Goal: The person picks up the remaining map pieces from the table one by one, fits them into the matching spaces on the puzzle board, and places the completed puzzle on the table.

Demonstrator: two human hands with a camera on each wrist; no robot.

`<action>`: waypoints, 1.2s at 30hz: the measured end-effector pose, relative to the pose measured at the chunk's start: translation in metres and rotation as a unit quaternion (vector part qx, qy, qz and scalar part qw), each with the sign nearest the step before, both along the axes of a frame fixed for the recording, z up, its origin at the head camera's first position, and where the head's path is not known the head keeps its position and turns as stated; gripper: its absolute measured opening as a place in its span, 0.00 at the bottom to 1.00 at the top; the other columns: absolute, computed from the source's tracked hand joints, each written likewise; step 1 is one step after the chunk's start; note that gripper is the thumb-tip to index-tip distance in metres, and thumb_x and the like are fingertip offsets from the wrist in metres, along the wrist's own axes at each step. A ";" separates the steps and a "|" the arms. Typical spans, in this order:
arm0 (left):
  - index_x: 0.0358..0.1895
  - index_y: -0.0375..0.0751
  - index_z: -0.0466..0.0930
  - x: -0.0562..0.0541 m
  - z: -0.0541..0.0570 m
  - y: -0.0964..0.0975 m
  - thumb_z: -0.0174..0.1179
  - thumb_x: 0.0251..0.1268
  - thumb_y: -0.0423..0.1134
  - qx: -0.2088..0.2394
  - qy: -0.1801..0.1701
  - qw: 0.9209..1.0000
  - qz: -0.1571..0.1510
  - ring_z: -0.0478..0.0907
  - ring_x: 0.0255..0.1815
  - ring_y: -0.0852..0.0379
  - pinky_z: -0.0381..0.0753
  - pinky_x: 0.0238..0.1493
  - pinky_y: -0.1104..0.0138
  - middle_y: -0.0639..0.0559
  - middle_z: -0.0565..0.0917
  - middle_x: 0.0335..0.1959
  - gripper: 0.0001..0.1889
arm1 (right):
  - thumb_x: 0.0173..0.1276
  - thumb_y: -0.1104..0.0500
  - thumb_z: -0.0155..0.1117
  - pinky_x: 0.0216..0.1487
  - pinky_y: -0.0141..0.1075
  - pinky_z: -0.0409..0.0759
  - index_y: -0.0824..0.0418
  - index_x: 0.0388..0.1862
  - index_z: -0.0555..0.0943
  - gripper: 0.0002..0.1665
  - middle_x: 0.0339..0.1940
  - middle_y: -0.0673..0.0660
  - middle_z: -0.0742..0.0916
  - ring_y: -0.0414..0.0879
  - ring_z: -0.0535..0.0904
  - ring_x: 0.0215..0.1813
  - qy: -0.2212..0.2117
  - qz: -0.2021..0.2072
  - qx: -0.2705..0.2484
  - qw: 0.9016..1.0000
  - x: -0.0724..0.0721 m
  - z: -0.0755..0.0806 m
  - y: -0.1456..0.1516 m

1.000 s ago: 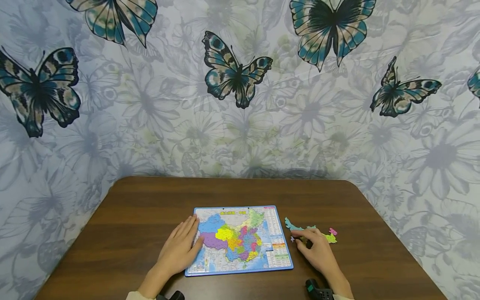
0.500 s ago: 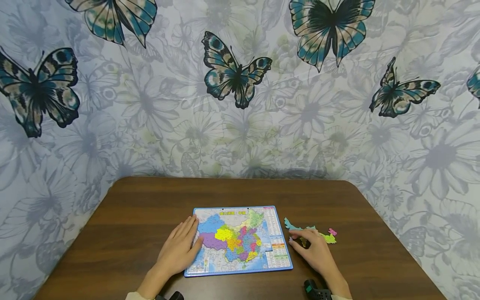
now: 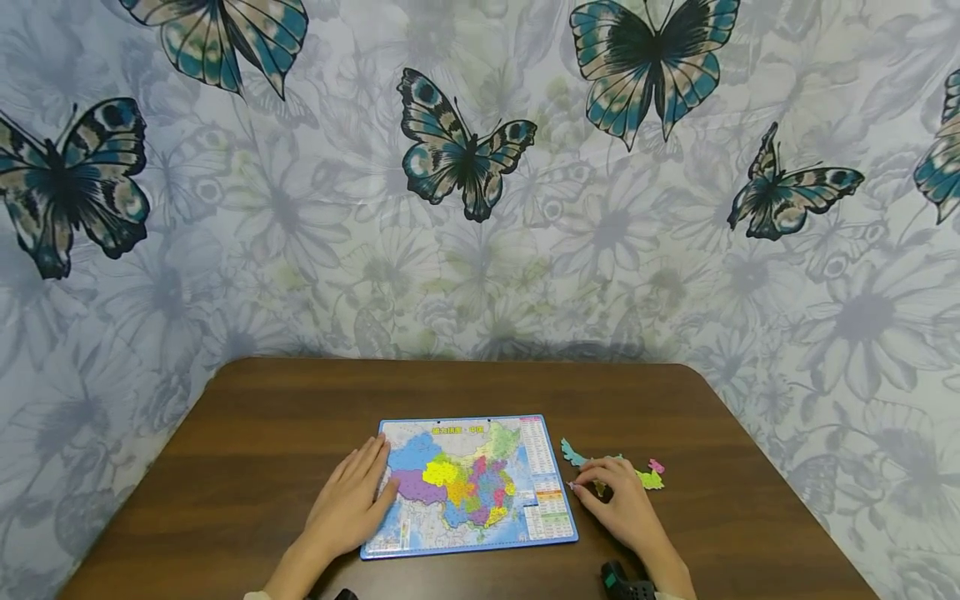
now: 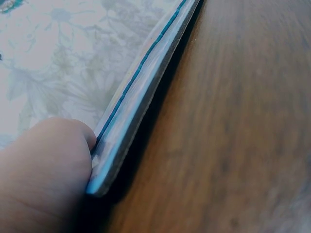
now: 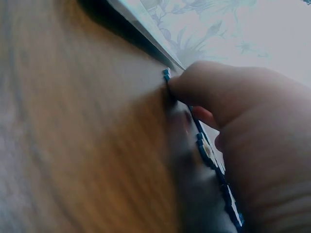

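One map board (image 3: 517, 523) lies on a brown table (image 3: 262, 433) in the head view, between a person's two hands. The left hand (image 3: 347, 502) is laid flat on its left edge, fingers straight and side by side, thumb spread a little away. The right hand (image 3: 621, 502), just beyond the right edge, pinches a small pale piece (image 3: 572, 485) between thumb and finger, the other fingers curved. A teal piece (image 3: 573, 452) lies partly under that hand; a green piece (image 3: 651, 481) and a pink piece (image 3: 657, 466) lie on its far side. Behind the table, large butterflies (image 3: 468, 162) decorate a pale flowered wall (image 3: 315, 275).

In the left wrist view, the left thumb, blurred, touches the board near its corner.

In the right wrist view, the right thumb presses on the pinched piece close to the board; dark, jagged piece edges show below the hand.
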State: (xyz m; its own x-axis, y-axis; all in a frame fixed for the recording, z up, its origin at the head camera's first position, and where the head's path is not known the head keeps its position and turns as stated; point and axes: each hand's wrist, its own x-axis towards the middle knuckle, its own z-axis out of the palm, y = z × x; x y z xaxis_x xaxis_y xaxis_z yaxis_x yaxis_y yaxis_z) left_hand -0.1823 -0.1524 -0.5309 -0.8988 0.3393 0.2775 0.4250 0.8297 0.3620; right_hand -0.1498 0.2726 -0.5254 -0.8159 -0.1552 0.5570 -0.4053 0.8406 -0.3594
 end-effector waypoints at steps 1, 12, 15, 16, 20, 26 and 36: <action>0.78 0.32 0.62 0.000 0.000 0.000 0.50 0.81 0.55 0.000 0.003 1.000 -0.002 0.57 0.82 0.40 0.55 0.81 0.44 0.40 0.60 0.82 0.35 | 0.53 0.63 0.83 0.48 0.48 0.77 0.42 0.30 0.87 0.16 0.43 0.45 0.89 0.45 0.78 0.48 -0.003 -0.004 -0.001 1.000 0.000 0.000 0.000; 0.78 0.31 0.61 -0.009 0.002 0.003 0.51 0.80 0.54 -0.004 0.011 1.000 -0.006 0.57 0.82 0.39 0.55 0.80 0.43 0.38 0.60 0.82 0.36 | 0.55 0.69 0.77 0.52 0.56 0.77 0.50 0.40 0.89 0.17 0.50 0.51 0.88 0.53 0.77 0.56 -0.036 0.003 -0.014 0.999 -0.003 0.008 0.004; 0.78 0.30 0.62 -0.009 0.005 0.003 0.52 0.79 0.53 -0.002 0.013 1.000 -0.003 0.58 0.82 0.38 0.56 0.80 0.43 0.37 0.61 0.81 0.36 | 0.55 0.67 0.79 0.54 0.58 0.77 0.54 0.43 0.90 0.17 0.52 0.54 0.88 0.56 0.77 0.57 -0.027 0.017 -0.003 0.999 -0.006 0.008 0.004; 0.78 0.30 0.62 -0.009 0.005 0.002 0.53 0.78 0.53 -0.002 0.013 1.000 -0.002 0.58 0.82 0.38 0.56 0.80 0.43 0.37 0.61 0.81 0.36 | 0.55 0.67 0.79 0.54 0.58 0.76 0.55 0.42 0.90 0.16 0.52 0.55 0.88 0.57 0.77 0.57 -0.024 0.021 -0.002 0.999 -0.007 0.009 0.004; 0.78 0.31 0.61 -0.009 0.007 0.002 0.52 0.78 0.54 -0.004 0.008 1.000 0.002 0.56 0.83 0.39 0.54 0.81 0.43 0.38 0.60 0.82 0.37 | 0.56 0.66 0.80 0.55 0.59 0.76 0.53 0.40 0.90 0.14 0.51 0.56 0.89 0.58 0.77 0.57 -0.021 0.029 -0.004 0.999 -0.010 0.009 0.004; 0.77 0.30 0.63 -0.005 0.005 0.002 0.52 0.79 0.52 0.008 0.016 1.000 -0.003 0.58 0.81 0.37 0.56 0.79 0.42 0.37 0.62 0.81 0.35 | 0.57 0.69 0.76 0.58 0.64 0.73 0.55 0.47 0.90 0.19 0.55 0.58 0.88 0.60 0.76 0.59 -0.025 0.055 -0.005 0.998 -0.008 0.007 0.008; 0.78 0.30 0.61 0.001 0.002 0.001 0.52 0.79 0.52 0.001 -0.002 1.000 -0.004 0.57 0.82 0.39 0.55 0.81 0.43 0.37 0.60 0.81 0.36 | 0.59 0.71 0.74 0.57 0.64 0.74 0.53 0.44 0.92 0.17 0.56 0.57 0.88 0.61 0.75 0.61 -0.049 0.052 -0.007 0.997 -0.001 0.003 0.007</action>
State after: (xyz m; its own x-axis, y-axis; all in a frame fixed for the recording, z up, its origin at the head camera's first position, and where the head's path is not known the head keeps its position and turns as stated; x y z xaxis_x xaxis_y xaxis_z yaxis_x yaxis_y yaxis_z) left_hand -0.1816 -0.1513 -0.5292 -0.8977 0.3451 0.2741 0.4292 0.8259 0.3657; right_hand -0.1509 0.2799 -0.5221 -0.8461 -0.2343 0.4787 -0.4526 0.7902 -0.4133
